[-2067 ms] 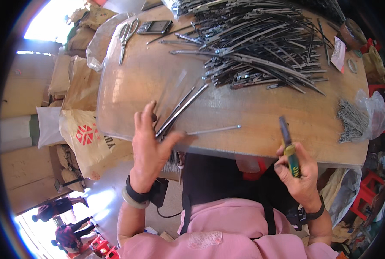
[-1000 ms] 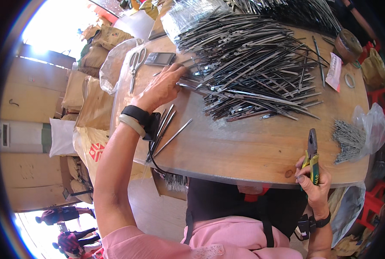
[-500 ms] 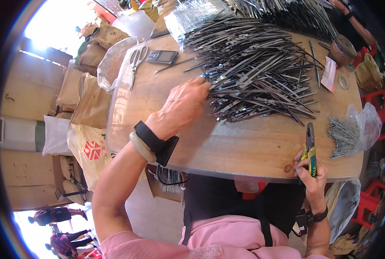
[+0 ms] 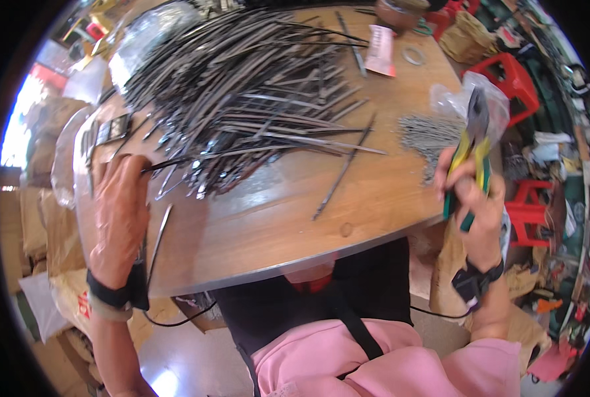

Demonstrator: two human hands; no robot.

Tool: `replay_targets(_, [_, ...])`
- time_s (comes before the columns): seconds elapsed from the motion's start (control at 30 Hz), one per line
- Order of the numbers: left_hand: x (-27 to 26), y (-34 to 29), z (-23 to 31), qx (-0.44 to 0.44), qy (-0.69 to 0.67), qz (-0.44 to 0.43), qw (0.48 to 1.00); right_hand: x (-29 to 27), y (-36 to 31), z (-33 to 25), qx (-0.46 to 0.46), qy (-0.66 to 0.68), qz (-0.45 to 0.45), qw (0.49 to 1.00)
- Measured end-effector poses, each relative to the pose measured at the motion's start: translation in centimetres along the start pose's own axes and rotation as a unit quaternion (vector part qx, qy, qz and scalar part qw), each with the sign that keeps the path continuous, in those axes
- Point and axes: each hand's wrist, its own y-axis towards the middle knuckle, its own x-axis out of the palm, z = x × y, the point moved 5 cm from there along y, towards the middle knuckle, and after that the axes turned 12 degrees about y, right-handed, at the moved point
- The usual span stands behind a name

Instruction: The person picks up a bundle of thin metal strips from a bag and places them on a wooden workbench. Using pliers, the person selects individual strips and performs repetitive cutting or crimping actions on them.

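Note:
My left hand (image 4: 119,205) is over the table's left side with its fingers closed on the end of a long dark metal strip (image 4: 176,161). That strip reaches right, toward a big heap of similar strips (image 4: 242,86). In my right hand (image 4: 477,205), raised at the table's right edge, is a pair of pliers (image 4: 472,142) with yellow and green handles. The pliers' jaws point up and away from me and look closed. Beneath the pliers, a bunch of short grey wire pieces (image 4: 424,135) spills from a clear plastic bag (image 4: 444,99).
A loose strip (image 4: 344,169) lies on the wooden table (image 4: 321,231), right of the heap. Further back are a pink-and-white packet (image 4: 380,49) and a pale ring (image 4: 412,55). A dark phone (image 4: 114,129) lies behind my left hand. Red stools (image 4: 530,205) stand at the right.
The view has swung right. My left hand has moved to the left of the heap and now holds a strip. My right hand has lifted the pliers toward the grey wires. Loose strips now lie apart.

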Motion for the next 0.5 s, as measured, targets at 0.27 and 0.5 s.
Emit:
replay_targets(0.27, [-2.5, -2.0, 0.0, -0.26, -0.371, 0.01, 0.891, -0.3, 3.6, -0.7, -0.162, -0.489, -0.078, 0.854])
replay_targets(0.5, [1.0, -8.1, 11.5, -0.489, -0.761, -0.15, 0.4, 0.6, 5.5, 2.5, -0.276, -0.658, -0.204, 0.671])
